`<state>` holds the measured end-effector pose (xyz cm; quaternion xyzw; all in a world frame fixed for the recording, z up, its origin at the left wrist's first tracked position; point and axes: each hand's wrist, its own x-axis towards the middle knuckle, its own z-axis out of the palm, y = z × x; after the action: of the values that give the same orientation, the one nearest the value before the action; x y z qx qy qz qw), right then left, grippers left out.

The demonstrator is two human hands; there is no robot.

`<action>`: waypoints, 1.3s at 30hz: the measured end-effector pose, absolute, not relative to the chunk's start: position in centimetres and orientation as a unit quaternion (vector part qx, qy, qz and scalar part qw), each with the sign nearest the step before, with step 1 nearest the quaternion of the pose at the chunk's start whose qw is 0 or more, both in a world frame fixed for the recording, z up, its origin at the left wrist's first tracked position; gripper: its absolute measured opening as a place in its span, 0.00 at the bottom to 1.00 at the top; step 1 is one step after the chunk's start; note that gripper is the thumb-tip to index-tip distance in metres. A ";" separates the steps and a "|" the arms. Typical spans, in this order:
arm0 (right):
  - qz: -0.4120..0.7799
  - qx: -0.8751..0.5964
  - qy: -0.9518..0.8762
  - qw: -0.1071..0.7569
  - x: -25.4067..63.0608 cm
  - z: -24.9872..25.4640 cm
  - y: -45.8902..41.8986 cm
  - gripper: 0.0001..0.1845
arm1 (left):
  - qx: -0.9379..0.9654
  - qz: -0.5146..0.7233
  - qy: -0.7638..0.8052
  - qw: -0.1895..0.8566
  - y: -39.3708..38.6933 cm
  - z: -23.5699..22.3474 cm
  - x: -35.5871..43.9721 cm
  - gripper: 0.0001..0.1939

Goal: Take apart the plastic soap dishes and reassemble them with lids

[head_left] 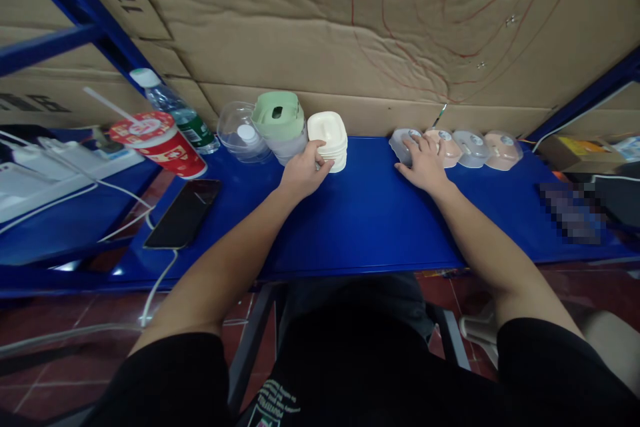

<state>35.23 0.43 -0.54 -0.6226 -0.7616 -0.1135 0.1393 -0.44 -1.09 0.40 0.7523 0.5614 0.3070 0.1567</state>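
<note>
My left hand [305, 172] is at the front left corner of a stack of cream square plastic lids [327, 125]. Its thumb and bent fingers close on the stack's edge; how many pieces they grip is hidden. My right hand [425, 160] lies with fingers spread over a translucent whitish plastic container [401, 143], the leftmost in a row. Its outer fingers reach a peach container [453, 150] beside that one. Farther right in the row are a greyish container [471, 150] and another peach container [503, 152].
Left of the cream stack stand a green-topped container stack [277, 117] and clear plastic tubs [233, 127]. A red paper cup [167, 145] with a straw, a water bottle [183, 113] and a phone [184, 215] are farther left on the blue table [360, 233]. Cardboard [280, 33] lines the back.
</note>
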 end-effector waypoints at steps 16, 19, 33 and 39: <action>-0.089 -0.465 -0.831 0.291 34.2 0.7 -0.4 0.39 | 0.825 0.267 0.459 0.192 -2.5 1.2 -1.1 0.26; -0.055 -0.412 -0.861 0.293 33.6 1.1 -1.0 0.35 | 0.874 0.157 0.417 0.195 -3.0 1.4 -0.6 0.28; 0.109 -0.315 -0.929 0.158 32.3 1.1 -1.7 0.21 | 0.749 0.356 0.558 0.007 -2.5 3.1 -3.1 0.19; 0.159 -0.287 -0.930 0.167 31.8 1.8 -2.4 0.21 | 0.645 0.420 0.639 -0.014 -0.8 4.0 -6.4 0.25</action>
<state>31.79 -2.41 1.75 -0.2872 -0.9298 0.1588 0.1665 -6.44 -0.80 4.03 0.6448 0.6387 0.4197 -0.0136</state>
